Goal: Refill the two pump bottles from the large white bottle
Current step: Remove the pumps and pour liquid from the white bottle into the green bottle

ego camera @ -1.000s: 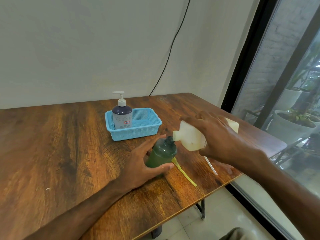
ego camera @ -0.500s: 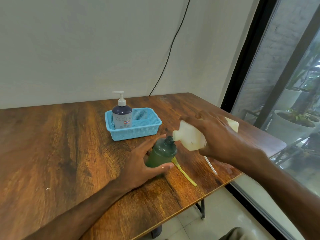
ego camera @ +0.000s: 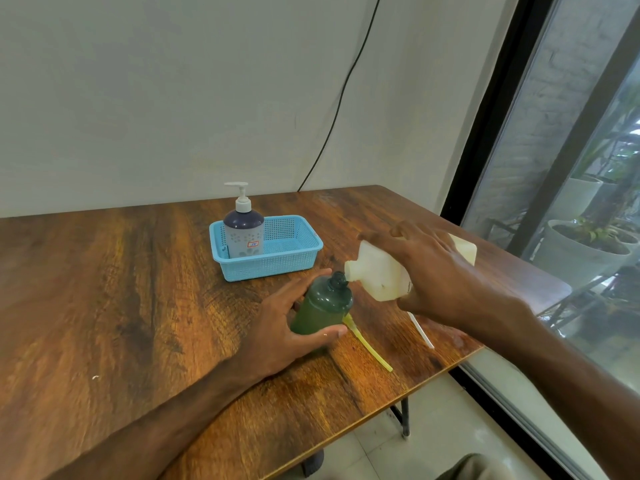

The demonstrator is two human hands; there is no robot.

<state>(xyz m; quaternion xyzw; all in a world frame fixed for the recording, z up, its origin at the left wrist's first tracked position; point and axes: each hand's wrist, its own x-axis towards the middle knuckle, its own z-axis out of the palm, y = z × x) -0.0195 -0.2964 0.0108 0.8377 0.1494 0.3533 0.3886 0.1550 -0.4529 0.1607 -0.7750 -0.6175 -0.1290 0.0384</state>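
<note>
My right hand (ego camera: 436,271) grips the large white bottle (ego camera: 379,271), tipped on its side with its spout at the open neck of the green bottle (ego camera: 323,304). That green bottle stands on the wooden table (ego camera: 104,289) with its pump removed, and my left hand (ego camera: 280,327) holds its body from the left, thumb in front. Its yellow-green pump tube (ego camera: 369,344) lies on the table just behind it. A second pump bottle (ego camera: 243,233), purple-grey with a white pump on, stands in the left end of a blue basket (ego camera: 294,258).
A thin white tube (ego camera: 420,330) lies on the table under my right forearm, near the right edge. The table's front-right edge runs close to both hands. A black cable hangs down the wall behind. A glass window with plant pots outside is at the right.
</note>
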